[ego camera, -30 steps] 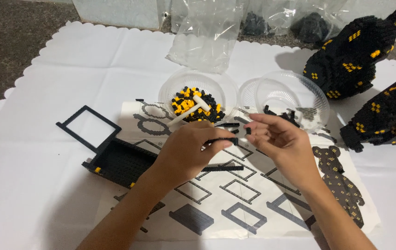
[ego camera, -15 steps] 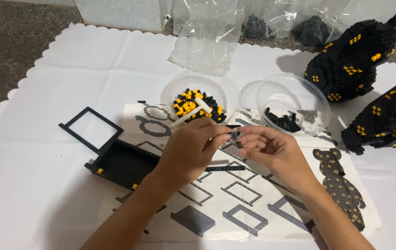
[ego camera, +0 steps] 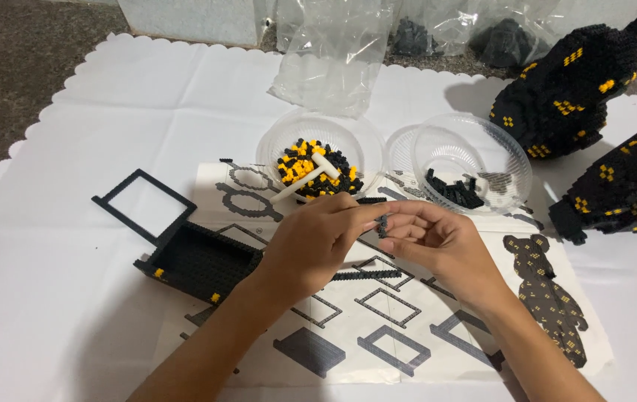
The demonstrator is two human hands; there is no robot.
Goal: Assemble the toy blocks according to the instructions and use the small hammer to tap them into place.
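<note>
Both hands meet above the instruction sheet point(ego camera: 378, 327): left hand point(ego camera: 318, 242) and right hand point(ego camera: 438, 242) pinch one small black brick piece point(ego camera: 382, 223) together, its long axis upright, equally near each. Earlier the hands held slightly apart; now fingertips have closed together.

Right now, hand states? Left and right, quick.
Left hand: fingers pinched shut on the small black brick piece.
Right hand: fingers also pinched shut on that same piece, from the other side.
</note>
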